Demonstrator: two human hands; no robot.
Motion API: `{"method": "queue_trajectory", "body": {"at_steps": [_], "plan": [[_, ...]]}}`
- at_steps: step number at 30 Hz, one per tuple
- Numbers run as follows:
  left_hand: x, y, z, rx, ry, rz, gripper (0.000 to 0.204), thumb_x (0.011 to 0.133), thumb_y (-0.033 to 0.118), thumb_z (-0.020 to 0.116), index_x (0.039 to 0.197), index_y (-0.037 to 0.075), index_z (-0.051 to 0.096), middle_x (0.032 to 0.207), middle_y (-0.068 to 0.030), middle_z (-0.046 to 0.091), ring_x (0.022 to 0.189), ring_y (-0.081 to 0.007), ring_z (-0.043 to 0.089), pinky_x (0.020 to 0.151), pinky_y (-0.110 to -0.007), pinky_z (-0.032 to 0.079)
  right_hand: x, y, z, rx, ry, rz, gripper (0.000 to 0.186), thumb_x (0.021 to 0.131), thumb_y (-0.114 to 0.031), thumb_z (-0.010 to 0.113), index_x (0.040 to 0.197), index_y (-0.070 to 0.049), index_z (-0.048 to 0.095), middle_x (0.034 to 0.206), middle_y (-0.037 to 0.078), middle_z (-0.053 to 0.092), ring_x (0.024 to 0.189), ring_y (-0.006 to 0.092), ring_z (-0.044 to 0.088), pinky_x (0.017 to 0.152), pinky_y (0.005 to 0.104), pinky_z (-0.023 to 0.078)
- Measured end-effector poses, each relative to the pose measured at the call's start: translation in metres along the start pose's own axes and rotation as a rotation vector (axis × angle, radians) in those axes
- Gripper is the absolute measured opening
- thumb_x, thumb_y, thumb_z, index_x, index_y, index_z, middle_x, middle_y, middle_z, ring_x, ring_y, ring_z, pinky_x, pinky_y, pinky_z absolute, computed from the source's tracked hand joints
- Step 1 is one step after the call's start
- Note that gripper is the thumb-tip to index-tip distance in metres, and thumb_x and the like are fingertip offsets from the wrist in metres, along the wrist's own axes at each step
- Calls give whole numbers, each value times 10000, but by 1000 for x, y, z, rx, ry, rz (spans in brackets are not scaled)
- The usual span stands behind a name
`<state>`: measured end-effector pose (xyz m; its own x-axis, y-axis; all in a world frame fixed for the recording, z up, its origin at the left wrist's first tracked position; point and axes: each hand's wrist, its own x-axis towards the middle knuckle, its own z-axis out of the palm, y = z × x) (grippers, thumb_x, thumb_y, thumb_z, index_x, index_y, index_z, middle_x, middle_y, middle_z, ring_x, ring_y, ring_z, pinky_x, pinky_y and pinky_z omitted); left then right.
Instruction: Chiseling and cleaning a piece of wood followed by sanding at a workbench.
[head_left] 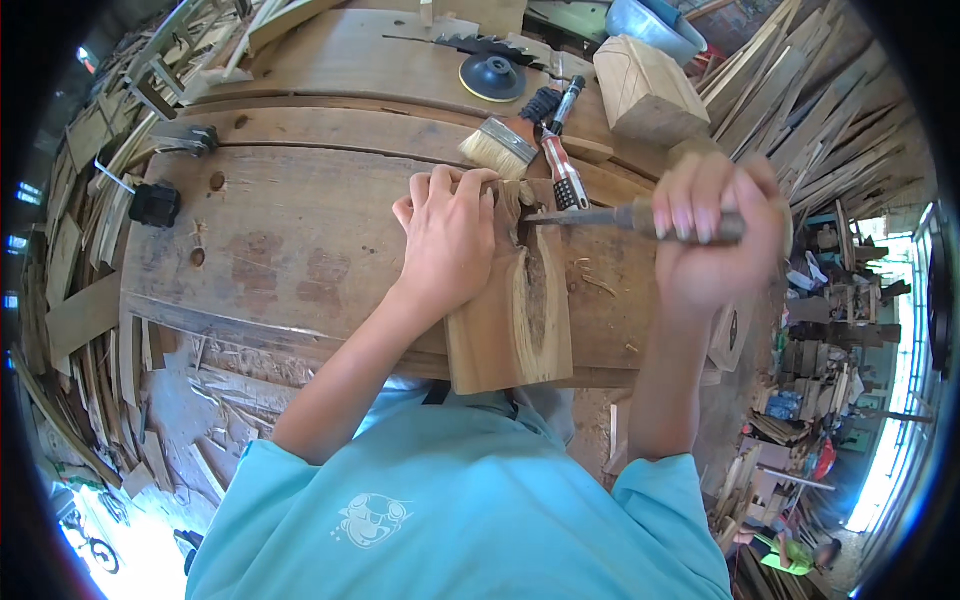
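Note:
A piece of brown wood (480,345) with a rough, bark-lined hollow down its length lies on the workbench and juts over its near edge. My left hand (447,235) grips the wood's far left part, fingers bent over it and partly hidden. In my right hand (715,235), slightly blurred, is a chisel (590,216) with a wooden handle. Its metal blade points left, and the tip meets the upper end of the hollow, close to my left fingers. A few curled shavings (595,280) lie right of the wood.
Beyond my hands on the workbench (330,220) are a wide paintbrush (497,148), a red-and-white handled tool (565,172), a black round pad (492,77) and a large pale wood block (650,90). Scrap wood (820,100) is piled around. A person (785,553) is at the far lower right.

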<state>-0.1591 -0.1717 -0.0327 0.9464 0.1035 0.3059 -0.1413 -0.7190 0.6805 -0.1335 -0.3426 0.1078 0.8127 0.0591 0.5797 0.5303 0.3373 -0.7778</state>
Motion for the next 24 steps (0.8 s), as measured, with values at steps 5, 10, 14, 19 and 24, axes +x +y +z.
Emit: {"method": "queue_trajectory", "body": {"at_steps": [5,10,14,19,24], "plan": [[-1,-3,2,30,5,8,275,1007,178,534,1248,126,658,1154,-116,593,1143,-323,507,965,-479,337,38,5,14,-27,-215,130,201,973,-138,446,781,-82,432,605,26,431,504,147,400,459,293,386],[-2,-5,6,14,36,-3,269,1007,177,532,1237,135,667,1154,-111,595,1132,-323,509,943,-482,340,60,8,32,-22,-348,238,216,974,-151,478,777,-77,429,595,47,422,524,156,426,488,309,376],[-2,-4,7,-4,38,-13,261,1002,173,536,1224,140,669,1153,-108,596,1131,-315,507,935,-477,337,64,14,40,-58,-471,254,230,981,-134,465,767,-70,411,597,49,417,523,158,426,503,301,380],[-2,-4,6,10,37,-8,265,997,168,542,1233,141,658,1157,-109,594,1130,-316,506,941,-480,336,70,20,45,-113,-476,315,233,980,-130,465,766,-71,395,610,44,405,548,154,429,517,294,378],[-2,-3,4,20,16,-30,272,989,161,552,1242,138,648,1161,-110,588,1132,-315,504,949,-478,335,77,27,48,-109,-486,369,241,990,-136,465,765,-88,392,638,27,392,582,141,431,536,276,380]]}}
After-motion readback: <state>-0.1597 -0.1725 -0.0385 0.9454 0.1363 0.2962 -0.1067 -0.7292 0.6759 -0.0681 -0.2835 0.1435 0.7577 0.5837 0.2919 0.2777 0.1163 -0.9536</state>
